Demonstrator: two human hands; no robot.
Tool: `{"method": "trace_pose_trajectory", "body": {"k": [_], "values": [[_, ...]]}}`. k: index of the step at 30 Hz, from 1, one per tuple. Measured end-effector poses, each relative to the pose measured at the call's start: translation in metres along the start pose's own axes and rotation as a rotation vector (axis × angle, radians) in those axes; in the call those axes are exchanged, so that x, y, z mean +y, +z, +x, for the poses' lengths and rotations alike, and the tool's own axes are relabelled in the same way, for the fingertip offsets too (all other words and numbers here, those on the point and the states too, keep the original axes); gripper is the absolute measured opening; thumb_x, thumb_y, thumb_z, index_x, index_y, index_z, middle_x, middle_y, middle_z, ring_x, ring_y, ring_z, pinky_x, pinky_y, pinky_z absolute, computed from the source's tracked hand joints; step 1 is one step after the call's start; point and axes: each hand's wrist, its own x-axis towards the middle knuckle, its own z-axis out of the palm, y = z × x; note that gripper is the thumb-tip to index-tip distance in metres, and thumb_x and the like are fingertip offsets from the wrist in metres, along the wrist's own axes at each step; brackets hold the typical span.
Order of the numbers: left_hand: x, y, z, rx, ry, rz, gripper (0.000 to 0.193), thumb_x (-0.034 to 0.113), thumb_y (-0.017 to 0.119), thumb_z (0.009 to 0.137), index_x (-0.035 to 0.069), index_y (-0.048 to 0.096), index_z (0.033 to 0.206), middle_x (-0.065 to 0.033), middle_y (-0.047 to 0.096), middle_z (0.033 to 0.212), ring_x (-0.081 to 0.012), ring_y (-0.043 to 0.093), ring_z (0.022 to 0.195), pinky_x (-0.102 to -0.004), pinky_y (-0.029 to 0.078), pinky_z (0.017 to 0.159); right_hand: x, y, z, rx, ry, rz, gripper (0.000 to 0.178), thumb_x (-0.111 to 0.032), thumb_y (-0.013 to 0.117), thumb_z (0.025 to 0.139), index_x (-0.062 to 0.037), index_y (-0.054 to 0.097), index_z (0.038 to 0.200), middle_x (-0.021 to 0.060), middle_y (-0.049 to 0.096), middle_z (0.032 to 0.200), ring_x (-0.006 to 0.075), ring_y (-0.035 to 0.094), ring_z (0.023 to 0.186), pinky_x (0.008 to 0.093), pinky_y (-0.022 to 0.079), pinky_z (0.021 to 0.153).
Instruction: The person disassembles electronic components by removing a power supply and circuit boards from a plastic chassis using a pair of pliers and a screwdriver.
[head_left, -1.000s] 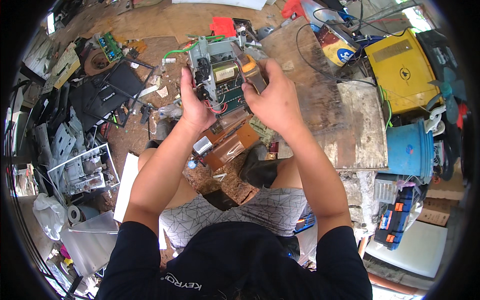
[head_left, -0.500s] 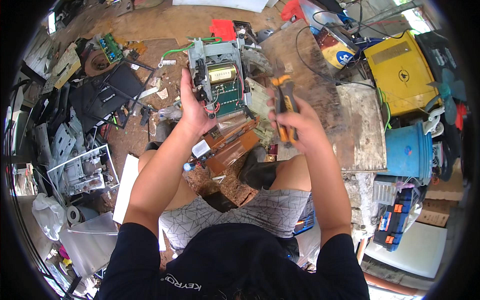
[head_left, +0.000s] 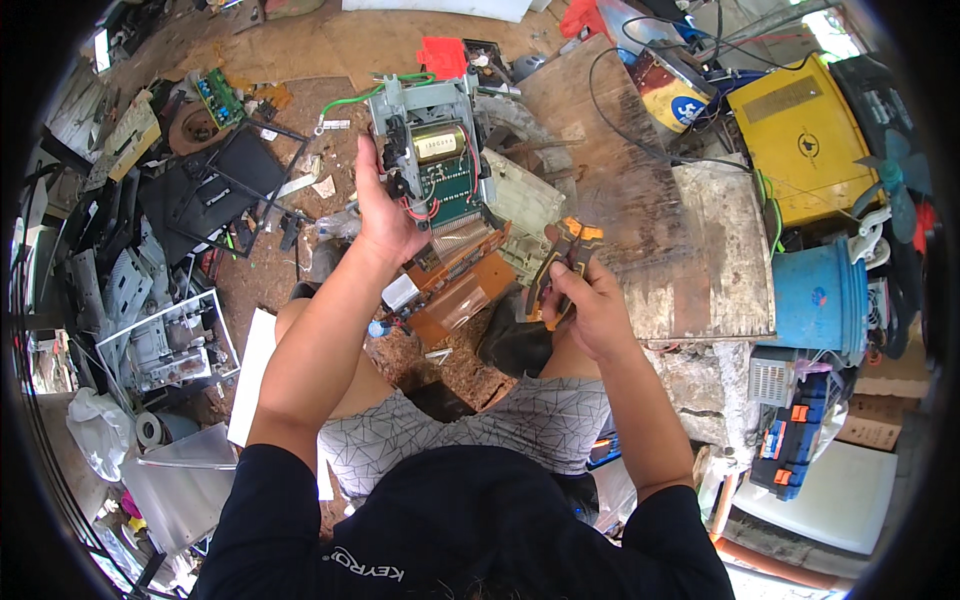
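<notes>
My left hand [head_left: 385, 215] grips a grey electronics chassis [head_left: 432, 145] from its left side and holds it up in front of me. The chassis carries a green circuit board, a metal-cased transformer, red wires and a green wire at the top. My right hand [head_left: 585, 305] is closed around the black-and-orange handles of pliers [head_left: 562, 262], whose jaws point up toward the chassis without touching it. Below the chassis lie orange-brown boards [head_left: 462, 290] on the ground.
Black frames and scrap panels [head_left: 215, 190] lie at left, with a white wire-framed unit [head_left: 165, 340]. A worn wooden board [head_left: 650, 200] is at right, with a yellow case [head_left: 800, 135], a blue bucket [head_left: 822, 300] and a toolbox [head_left: 795, 450] beyond it.
My right hand let go of the chassis, dropped down to the right and now holds the pliers. The left hand keeps the chassis raised alone.
</notes>
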Motion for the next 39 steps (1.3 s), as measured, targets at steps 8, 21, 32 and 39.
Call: {"method": "trace_pose_trajectory", "body": {"k": [8, 21, 32, 39], "values": [[0.001, 0.0, 0.0, -0.013, 0.016, 0.006, 0.097, 0.082, 0.019, 0.085, 0.005, 0.046, 0.139, -0.0203, 0.058, 0.128, -0.0342, 0.059, 0.116, -0.0498, 0.046, 0.101, -0.003, 0.018, -0.008, -0.161, -0.036, 0.25, 0.056, -0.011, 0.053, 0.094, -0.0011, 0.033, 0.146, 0.0165, 0.069, 0.094, 0.0269, 0.069, 0.085, 0.0365, 0.056, 0.073], [-0.001, 0.003, -0.006, -0.019, 0.118, -0.025, 0.085, 0.074, 0.022, 0.091, 0.007, 0.048, 0.137, -0.015, 0.057, 0.131, -0.0317, 0.057, 0.117, -0.0479, 0.044, 0.101, -0.058, 0.028, 0.016, -0.007, -0.709, -1.537, 0.065, -0.004, 0.06, 0.073, 0.0054, 0.042, 0.135, 0.0181, 0.066, 0.08, 0.034, 0.066, 0.076, 0.0477, 0.047, 0.09], [-0.016, -0.007, -0.002, -0.109, 0.315, -0.019, 0.072, 0.066, 0.033, 0.095, 0.01, 0.042, 0.14, -0.0102, 0.055, 0.133, -0.0277, 0.056, 0.119, -0.0454, 0.045, 0.102, -0.071, 0.037, 0.014, 0.093, -0.711, -1.609, 0.061, -0.003, 0.058, 0.07, 0.0072, 0.048, 0.129, 0.0212, 0.065, 0.081, 0.0381, 0.063, 0.075, 0.0469, 0.047, 0.086], [-0.018, -0.013, 0.0, -0.105, 0.334, -0.006, 0.073, 0.066, 0.035, 0.095, 0.012, 0.037, 0.143, -0.0095, 0.053, 0.134, -0.0273, 0.055, 0.12, -0.0458, 0.045, 0.102, -0.078, 0.039, 0.017, 0.089, -0.743, -1.614, 0.056, -0.005, 0.059, 0.072, 0.0043, 0.049, 0.127, 0.0158, 0.066, 0.081, 0.0343, 0.064, 0.076, 0.0458, 0.047, 0.081]]}}
